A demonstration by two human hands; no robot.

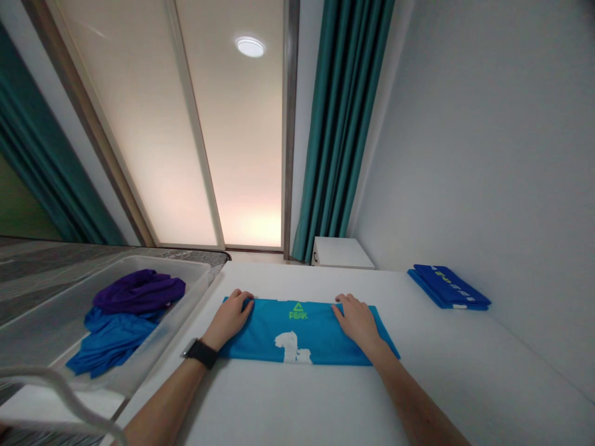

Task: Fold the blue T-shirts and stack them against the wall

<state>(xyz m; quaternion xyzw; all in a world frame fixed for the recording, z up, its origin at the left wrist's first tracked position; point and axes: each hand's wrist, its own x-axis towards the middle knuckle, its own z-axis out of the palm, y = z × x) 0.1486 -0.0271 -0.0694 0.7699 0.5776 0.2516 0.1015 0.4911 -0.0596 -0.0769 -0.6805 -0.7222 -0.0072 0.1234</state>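
Head view showed a blue folded cloth (323, 336) lying flat on a white table (288, 406), directly beneath both hands and stretching between them. The left hand (235, 322) rested palm down over its left end, the thumb set apart from the fingers, with the fingertips by the far edge. The right hand (357, 323) lay palm down nearer the right end, its fingers slightly bent and also reaching toward that far edge; a strip of cloth showed beyond it on the outer side. Both hands touched the fabric, but whether either one pinched it could not be told. Midway between the grips, yellow-green PEAK lettering (298, 314) stood close to the far edge, and a white print (292, 347) reached the near edge. A black watch (203, 353) circled the wrist just behind the left hand. Well to the left of that hand, a translucent bin (197, 280) held a purple cloth (139, 290) on top of a crumpled blue cloth (116, 341). Well to the right of the right hand and farther out, a dark blue folded bundle (449, 286) lay beside the wall (488, 155). Beyond both hands, past the table's far edge, stood a small white cabinet (343, 253) near a green curtain (346, 124).
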